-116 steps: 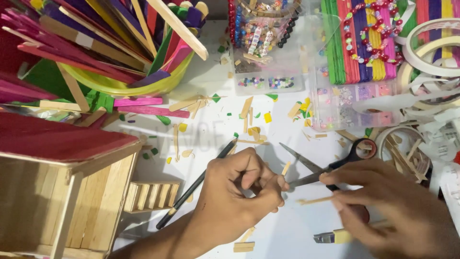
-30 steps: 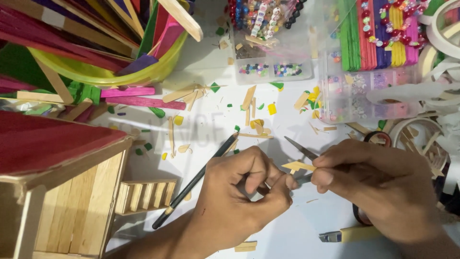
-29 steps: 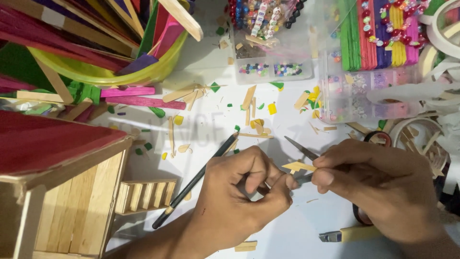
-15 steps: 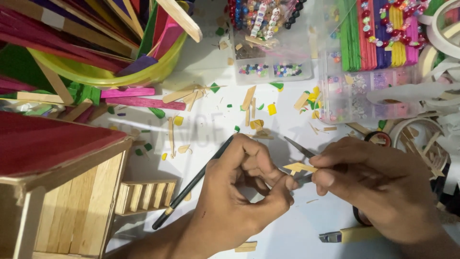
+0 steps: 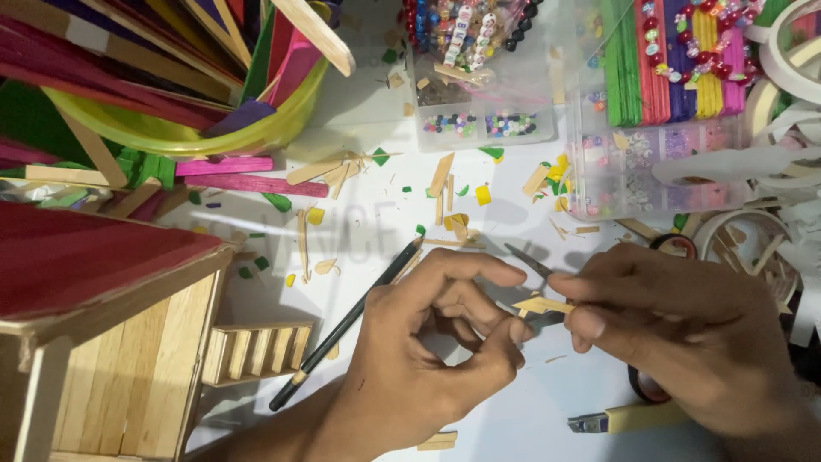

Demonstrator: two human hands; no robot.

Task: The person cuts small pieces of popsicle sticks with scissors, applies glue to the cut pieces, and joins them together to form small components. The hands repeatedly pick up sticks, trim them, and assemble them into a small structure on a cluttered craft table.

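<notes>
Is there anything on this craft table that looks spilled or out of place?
Yes. Small yellow, green and plain wooden stick offcuts lie scattered across the white table, between the yellow-green plastic bowl and the clear bead box.

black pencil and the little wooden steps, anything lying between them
In the head view, nothing: only bare white table separates the black pencil from the little wooden steps.

Two bare hands (image 5: 428, 342) — no sleeves, rings or gloves
</notes>
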